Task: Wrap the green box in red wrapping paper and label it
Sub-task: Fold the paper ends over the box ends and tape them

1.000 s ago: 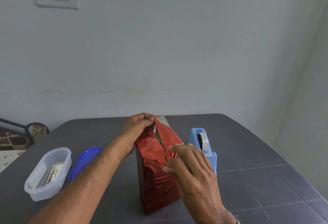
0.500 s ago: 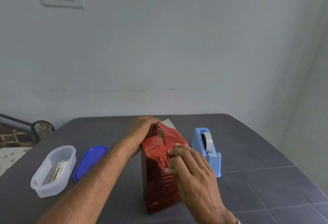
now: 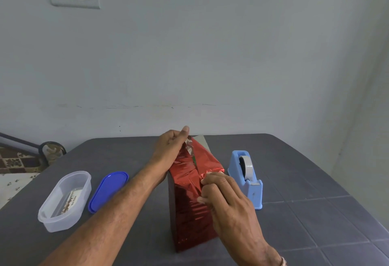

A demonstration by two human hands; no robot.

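Now: green box (image 3: 193, 159), upright mid-worktop (image 3: 315, 213), sheathed in red wrapping paper (image 3: 189, 209). Left hand (image 3: 171, 150) fingers pinch the top flap, folded lower than before; right hand (image 3: 227, 200) fingers pinch the seam. Taping next; label pending.

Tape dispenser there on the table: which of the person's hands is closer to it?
Right. The right hand pinches the red paper just beside the tape dispenser, not touching it. The left hand holds the paper's far top end, across the box from it.
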